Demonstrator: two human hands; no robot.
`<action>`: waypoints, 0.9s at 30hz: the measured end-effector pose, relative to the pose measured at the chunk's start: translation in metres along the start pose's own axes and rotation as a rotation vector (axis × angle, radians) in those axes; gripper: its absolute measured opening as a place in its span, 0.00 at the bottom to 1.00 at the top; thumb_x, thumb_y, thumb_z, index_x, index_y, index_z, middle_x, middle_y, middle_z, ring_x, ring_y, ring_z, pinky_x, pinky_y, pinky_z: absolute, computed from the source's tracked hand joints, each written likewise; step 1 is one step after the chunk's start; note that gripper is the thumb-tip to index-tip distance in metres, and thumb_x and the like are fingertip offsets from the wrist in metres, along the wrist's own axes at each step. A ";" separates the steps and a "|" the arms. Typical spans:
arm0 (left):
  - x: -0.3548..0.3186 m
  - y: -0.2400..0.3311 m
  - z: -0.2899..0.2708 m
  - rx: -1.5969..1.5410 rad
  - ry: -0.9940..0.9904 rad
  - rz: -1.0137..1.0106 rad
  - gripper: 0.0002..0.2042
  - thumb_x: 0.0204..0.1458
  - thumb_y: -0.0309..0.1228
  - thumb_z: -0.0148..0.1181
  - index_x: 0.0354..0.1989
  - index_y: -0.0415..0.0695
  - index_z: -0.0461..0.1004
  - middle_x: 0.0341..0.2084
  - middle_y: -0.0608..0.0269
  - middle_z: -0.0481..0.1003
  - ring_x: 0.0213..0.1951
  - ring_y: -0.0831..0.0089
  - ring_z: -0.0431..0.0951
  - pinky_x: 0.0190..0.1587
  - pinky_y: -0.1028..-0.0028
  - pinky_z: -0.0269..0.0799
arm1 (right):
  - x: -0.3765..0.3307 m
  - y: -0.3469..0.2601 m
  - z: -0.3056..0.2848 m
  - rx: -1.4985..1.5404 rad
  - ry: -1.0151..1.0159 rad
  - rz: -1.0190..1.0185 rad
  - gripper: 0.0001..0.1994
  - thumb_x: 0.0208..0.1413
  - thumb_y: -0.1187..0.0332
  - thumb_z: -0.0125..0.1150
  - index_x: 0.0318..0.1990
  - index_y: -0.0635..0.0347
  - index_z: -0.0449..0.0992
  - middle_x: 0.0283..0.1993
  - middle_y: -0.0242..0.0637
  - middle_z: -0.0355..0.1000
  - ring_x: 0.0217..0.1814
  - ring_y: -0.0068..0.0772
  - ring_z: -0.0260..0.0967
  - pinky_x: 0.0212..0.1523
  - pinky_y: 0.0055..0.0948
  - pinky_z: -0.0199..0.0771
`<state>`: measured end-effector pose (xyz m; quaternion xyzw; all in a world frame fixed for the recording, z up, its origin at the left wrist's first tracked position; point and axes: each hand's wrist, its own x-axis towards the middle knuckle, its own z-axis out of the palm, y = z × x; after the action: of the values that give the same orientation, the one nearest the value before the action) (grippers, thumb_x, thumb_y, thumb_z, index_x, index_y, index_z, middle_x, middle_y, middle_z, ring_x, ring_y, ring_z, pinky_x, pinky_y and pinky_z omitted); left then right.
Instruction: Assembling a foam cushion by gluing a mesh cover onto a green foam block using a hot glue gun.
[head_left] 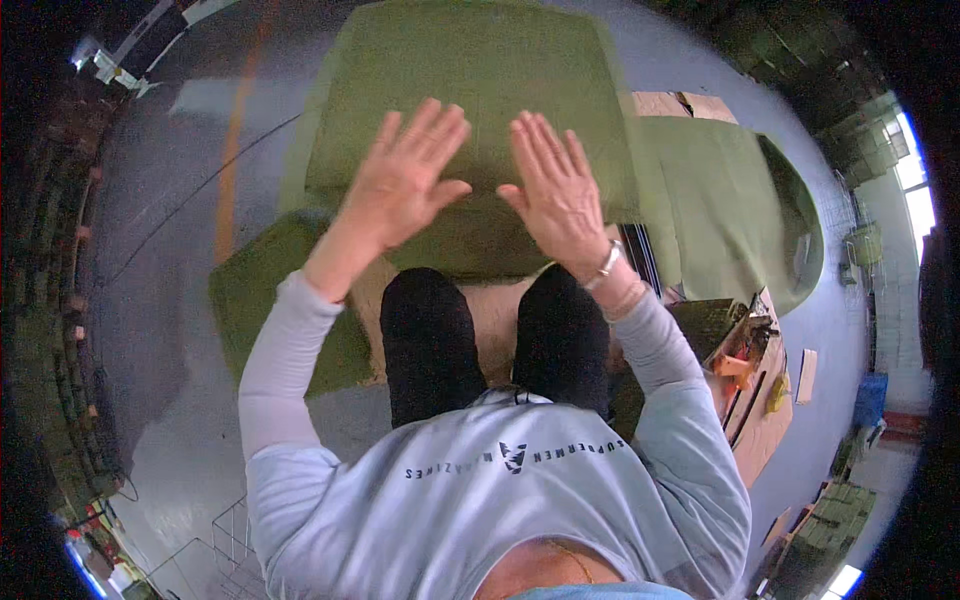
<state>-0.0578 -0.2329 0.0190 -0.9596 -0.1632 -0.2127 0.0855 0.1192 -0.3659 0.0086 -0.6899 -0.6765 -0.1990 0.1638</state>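
Observation:
Both my hands are held out over a large olive-green fabric piece [480,60] that lies in front of my knees. My left hand [408,175] has its fingers spread and holds nothing; it looks slightly blurred. Beside it, my right hand [553,180] is also flat with the thumb apart, and a watch or bracelet [605,262] circles that wrist. Whether either palm touches the fabric, I cannot tell. Another green fabric piece [270,310] lies to the left of my knees, and a larger green piece with a rounded end [715,190] spreads to the right.
Cardboard [700,103] shows at the far right of the fabric. Near my right elbow, a cardboard sheet [765,430] carries orange and yellow items [735,368]. An orange line [236,150] and a dark cable [190,195] cross the grey floor [160,300]. Stacked green material [45,290] lines the left side.

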 end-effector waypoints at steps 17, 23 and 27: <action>-0.033 -0.052 -0.001 -0.007 -0.105 -0.097 0.39 0.50 0.64 0.18 0.63 0.49 0.52 0.61 0.63 0.54 0.63 0.61 0.51 0.63 0.56 0.45 | -0.027 0.035 -0.002 -0.049 -0.008 0.147 0.37 0.51 0.43 0.45 0.59 0.67 0.55 0.61 0.46 0.56 0.64 0.41 0.52 0.62 0.44 0.49; -0.028 -0.057 -0.010 -0.092 -0.191 -0.152 0.38 0.51 0.63 0.18 0.64 0.49 0.50 0.62 0.63 0.53 0.64 0.62 0.50 0.64 0.58 0.44 | -0.026 0.041 -0.014 0.052 -0.008 0.111 0.37 0.51 0.45 0.47 0.60 0.67 0.53 0.62 0.47 0.55 0.65 0.42 0.51 0.63 0.42 0.47; -0.010 -0.088 -0.019 -0.338 -0.182 -0.252 0.37 0.54 0.61 0.21 0.64 0.44 0.45 0.64 0.58 0.46 0.66 0.62 0.43 0.65 0.62 0.39 | -0.035 0.068 -0.030 0.189 0.125 0.347 0.36 0.54 0.54 0.49 0.62 0.69 0.47 0.66 0.52 0.47 0.69 0.45 0.41 0.66 0.43 0.39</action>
<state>-0.1045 -0.1583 0.0398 -0.9476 -0.2508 -0.1585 -0.1186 0.1858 -0.4138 0.0202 -0.7641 -0.5515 -0.1459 0.3011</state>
